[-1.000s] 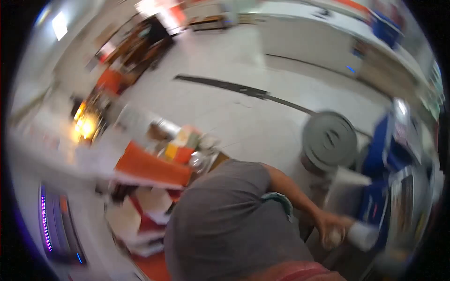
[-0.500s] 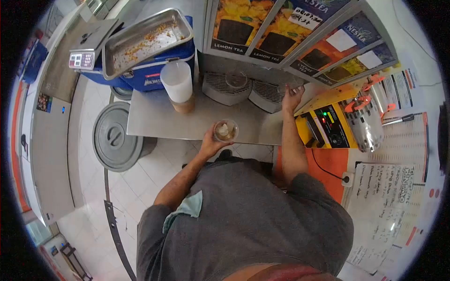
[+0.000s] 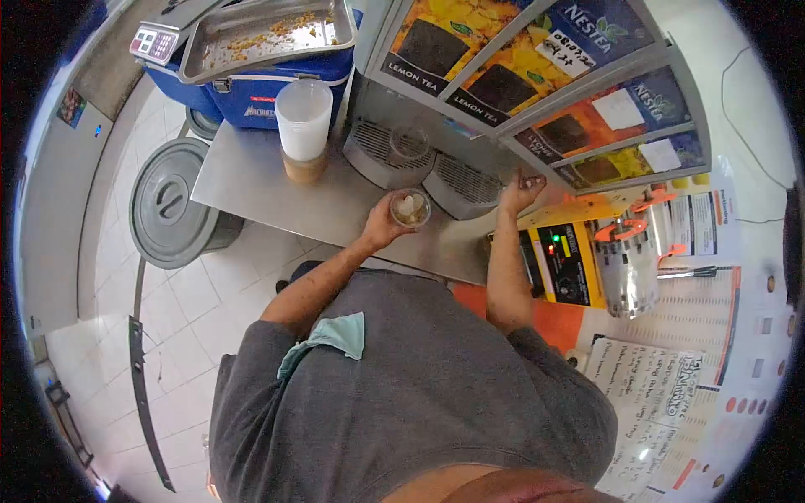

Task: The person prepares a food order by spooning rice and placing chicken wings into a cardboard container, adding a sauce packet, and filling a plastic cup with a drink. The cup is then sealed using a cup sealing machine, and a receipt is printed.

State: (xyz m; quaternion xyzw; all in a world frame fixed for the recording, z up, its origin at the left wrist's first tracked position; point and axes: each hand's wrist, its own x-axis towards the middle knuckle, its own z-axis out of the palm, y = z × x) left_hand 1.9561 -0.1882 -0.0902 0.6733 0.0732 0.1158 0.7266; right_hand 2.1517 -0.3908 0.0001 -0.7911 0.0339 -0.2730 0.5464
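Well, a grey bin (image 3: pixel 172 201) stands beside the steel counter (image 3: pixel 251 176). Above that counter the left hand (image 3: pixel 381 226) grasps a clear cup (image 3: pixel 410 207) of ice. The right hand (image 3: pixel 520 191) touches the tea dispenser (image 3: pixel 503 84); I cannot tell its grip.

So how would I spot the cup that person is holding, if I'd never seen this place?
Find the drink dispenser with the Lemon Tea panels, and the steel counter in front of it. Just before its round drip grilles, the left hand grips a small clear cup. Unlike the tall white container standing further left, it is short, see-through and has pale lumps inside.
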